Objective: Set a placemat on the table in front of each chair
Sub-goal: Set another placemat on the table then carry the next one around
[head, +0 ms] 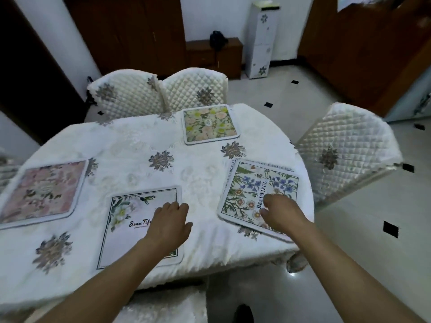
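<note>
Head view: left grip (170,220) rests open on white rectangular placemat (126,241); right grip (282,215), closure unclear, touches blue-flowered placemat (263,183). Dragging it nearer could tip it off the desk (140,148) edge beside that grip.

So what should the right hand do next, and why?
Probably lift the top blue-flower placemat with the right hand and carry it to the far-left chair: a second mat shows its edge beneath it, and that chair has no mat in front.
</note>
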